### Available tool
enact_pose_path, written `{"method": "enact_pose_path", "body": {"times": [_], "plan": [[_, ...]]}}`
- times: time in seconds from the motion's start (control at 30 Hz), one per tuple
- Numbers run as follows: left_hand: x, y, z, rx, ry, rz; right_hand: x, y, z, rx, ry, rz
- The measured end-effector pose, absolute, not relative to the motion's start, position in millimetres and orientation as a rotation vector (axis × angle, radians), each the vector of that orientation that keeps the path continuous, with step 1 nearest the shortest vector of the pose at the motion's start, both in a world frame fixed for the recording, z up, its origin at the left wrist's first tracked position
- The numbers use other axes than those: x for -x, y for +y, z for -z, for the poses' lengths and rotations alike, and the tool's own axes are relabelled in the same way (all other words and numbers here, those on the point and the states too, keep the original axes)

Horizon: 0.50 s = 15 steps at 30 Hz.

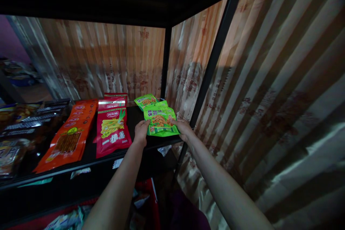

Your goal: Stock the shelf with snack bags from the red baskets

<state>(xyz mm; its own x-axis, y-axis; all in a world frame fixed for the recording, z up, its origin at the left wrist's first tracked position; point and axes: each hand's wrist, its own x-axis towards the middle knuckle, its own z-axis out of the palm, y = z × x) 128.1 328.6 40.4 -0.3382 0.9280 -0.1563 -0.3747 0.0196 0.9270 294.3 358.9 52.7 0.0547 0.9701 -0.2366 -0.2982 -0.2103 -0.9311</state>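
A bright green snack bag (161, 119) lies at the right end of a black shelf, its printed front facing up. My left hand (142, 132) grips its left edge, and my right hand (184, 128) has hold of the right edge. The fingertips are partly hidden under and behind the bag. More green snack bags (146, 100) of the same kind lie just behind it. Left of my left hand is a row of red snack bags (112, 129), overlapping from front to back.
Orange snack packets (68, 138) and dark packaged snacks (35, 122) fill the shelf's left side. A black metal post (212, 68) rises close to my right hand. Patterned curtains (264, 107) hang behind and to the right. Below stands a red crate (155, 201) with packets in it.
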Motion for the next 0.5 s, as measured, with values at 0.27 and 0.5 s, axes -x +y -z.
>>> {"method": "enact_pose_path", "body": {"times": [0.27,0.5], "plan": [[-126.5,331.4,-30.9,-0.740,1.187,-1.510,-294.6,371.7,-35.3,1.158,-0.850,-1.437],[-130.6,338.9,-15.9,-0.775,1.300,-1.589,-295.7,389.3,-40.8,1.190,-0.943,-1.439]]}}
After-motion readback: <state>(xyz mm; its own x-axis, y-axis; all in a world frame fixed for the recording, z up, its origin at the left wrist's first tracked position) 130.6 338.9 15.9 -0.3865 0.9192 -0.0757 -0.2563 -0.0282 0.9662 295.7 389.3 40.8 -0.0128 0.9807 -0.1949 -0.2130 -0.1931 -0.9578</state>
